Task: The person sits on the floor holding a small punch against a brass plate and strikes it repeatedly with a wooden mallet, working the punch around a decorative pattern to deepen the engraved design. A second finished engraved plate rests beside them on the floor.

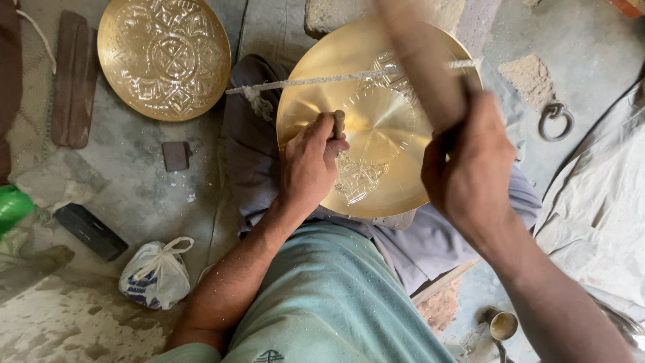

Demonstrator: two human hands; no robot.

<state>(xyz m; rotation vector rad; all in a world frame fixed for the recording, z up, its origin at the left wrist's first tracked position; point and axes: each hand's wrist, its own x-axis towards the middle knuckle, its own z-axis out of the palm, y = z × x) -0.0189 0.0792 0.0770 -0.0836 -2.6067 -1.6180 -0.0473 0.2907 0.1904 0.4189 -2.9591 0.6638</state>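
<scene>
While braced across the lap and against a stone block (322, 17), brass plate (376, 121) tilted toward the worker, cord (302, 82) stretched over its face — likely steadying it. Left hand (309, 165) fisted tight round a small punch (339, 124), tip on the plate's half-worked pattern. Right hand (470, 175) closed round a wooden mallet (420, 64), raised and blurred above the punch. Finished embossed plate (164, 57) set aside on the floor — well apart.

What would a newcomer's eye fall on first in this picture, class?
First the shiny brass plate at centre, partly engraved, with the left hand pressing a small punch onto it. Over it the right hand holds a blurred wooden mallet. A fully patterned brass plate lies upper left.
</scene>
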